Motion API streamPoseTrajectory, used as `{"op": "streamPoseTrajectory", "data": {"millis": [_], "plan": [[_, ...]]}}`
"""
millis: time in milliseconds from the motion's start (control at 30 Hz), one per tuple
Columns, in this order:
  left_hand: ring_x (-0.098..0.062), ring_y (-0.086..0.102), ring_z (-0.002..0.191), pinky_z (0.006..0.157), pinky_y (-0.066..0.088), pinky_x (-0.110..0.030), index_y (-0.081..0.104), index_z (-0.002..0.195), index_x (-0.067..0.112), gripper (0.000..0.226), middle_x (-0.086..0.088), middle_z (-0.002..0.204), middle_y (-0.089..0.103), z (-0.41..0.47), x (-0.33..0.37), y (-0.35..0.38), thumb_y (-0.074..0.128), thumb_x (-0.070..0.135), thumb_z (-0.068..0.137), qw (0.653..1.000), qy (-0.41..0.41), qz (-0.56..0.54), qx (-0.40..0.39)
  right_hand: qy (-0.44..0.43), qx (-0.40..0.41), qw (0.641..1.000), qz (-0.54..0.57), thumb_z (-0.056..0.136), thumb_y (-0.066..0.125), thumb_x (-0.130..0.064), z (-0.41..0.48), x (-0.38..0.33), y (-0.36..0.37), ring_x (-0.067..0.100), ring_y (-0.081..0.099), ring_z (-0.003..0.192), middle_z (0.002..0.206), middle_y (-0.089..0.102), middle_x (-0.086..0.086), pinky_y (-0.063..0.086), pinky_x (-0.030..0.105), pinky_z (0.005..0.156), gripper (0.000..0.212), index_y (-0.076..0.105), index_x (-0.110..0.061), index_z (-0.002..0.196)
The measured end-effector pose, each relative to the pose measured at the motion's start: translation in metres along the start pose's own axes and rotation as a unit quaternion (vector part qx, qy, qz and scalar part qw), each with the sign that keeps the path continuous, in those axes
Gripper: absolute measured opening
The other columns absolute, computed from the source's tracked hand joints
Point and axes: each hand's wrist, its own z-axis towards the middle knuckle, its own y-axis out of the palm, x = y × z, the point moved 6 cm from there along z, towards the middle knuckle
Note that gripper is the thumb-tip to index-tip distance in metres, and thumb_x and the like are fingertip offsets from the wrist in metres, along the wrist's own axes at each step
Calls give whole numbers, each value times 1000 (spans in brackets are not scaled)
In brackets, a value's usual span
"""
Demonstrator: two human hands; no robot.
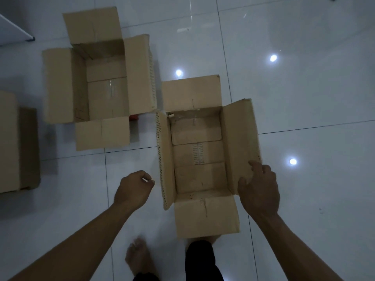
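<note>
An open cardboard box (197, 153) stands on the floor just ahead of my feet, empty, with all its flaps spread. My right hand (258, 189) grips the near end of its right flap (240, 138), thumb on the inner face and fingers curled over the outer edge. My left hand (134, 189) hovers a short way left of the box's left flap (165, 159), not touching it, with its fingers curled in and nothing in them. A second open, empty cardboard box (101, 82) stands further off to the left.
A third cardboard box (18, 147) stands at the left edge, partly out of view. A small red thing (134, 118) peeks out under the far box's flap. White glossy floor tiles (304, 98) lie all round. My bare foot (138, 256) is on the floor below the box.
</note>
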Motion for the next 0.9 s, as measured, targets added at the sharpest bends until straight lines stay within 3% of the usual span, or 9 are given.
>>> {"op": "streamPoseTrajectory", "data": {"millis": [167, 267, 467, 533, 667, 767, 833, 900], "plan": [[-7, 64, 76, 58, 42, -19, 64, 99, 34, 11, 10, 87, 66, -6, 2, -44, 63, 34, 88, 990, 93, 21, -102, -78, -103, 989, 76, 86, 61, -19, -6, -76, 16, 20, 58, 92, 100, 60, 0, 41, 28, 70, 32, 58, -14, 118], [-5, 64, 77, 58, 43, -18, 65, 98, 35, 11, 11, 87, 66, 2, -9, -89, 64, 33, 88, 992, 96, 8, -78, -109, -148, 978, 94, 86, 65, -22, -4, -133, 28, 11, 57, 86, 101, 61, -5, 44, 25, 69, 36, 58, -19, 122], [-5, 64, 73, 52, 40, -14, 67, 95, 29, 8, 7, 88, 68, 66, -62, -175, 66, 29, 87, 997, 67, -26, -38, -167, -200, 964, 56, 88, 63, -29, 14, -251, 65, 11, 53, 81, 98, 61, -4, 34, 19, 59, 34, 59, -20, 120], [-5, 64, 72, 52, 40, -14, 66, 91, 29, 5, 4, 90, 68, 95, -76, -198, 66, 28, 87, 997, 57, -46, -30, -157, -197, 965, 67, 87, 65, -32, 27, -276, 79, 12, 56, 80, 96, 62, -3, 39, 22, 62, 35, 60, -20, 119], [-15, 63, 83, 61, 42, -21, 64, 99, 24, 13, -1, 96, 67, 169, -123, -243, 66, 28, 86, 997, 19, -80, -3, -43, -201, 970, 129, 82, 74, -34, 63, -327, 138, 17, 63, 81, 91, 63, 0, 54, 37, 70, 42, 58, -17, 116], [-13, 59, 87, 66, 43, -24, 60, 115, 19, 34, -3, 109, 63, 216, -154, -265, 67, 33, 85, 992, -31, -123, 8, 123, -217, 948, 197, 77, 79, -34, 91, -340, 186, 31, 63, 96, 110, 64, 13, 55, 55, 83, 61, 51, -13, 127], [-25, 57, 104, 81, 44, -31, 51, 129, 13, 53, -10, 124, 58, 246, -172, -277, 68, 35, 84, 985, -75, -150, 29, 198, -194, 942, 191, 73, 81, -39, 111, -342, 207, 36, 60, 106, 127, 58, 16, 53, 56, 88, 76, 44, -12, 134], [-32, 51, 119, 90, 42, -35, 42, 136, 8, 68, -16, 137, 49, 274, -186, -293, 72, 35, 81, 976, -111, -167, 81, 212, -152, 953, 155, 71, 81, -44, 129, -345, 214, 39, 56, 114, 137, 52, 17, 51, 53, 93, 88, 38, -10, 140]]}}
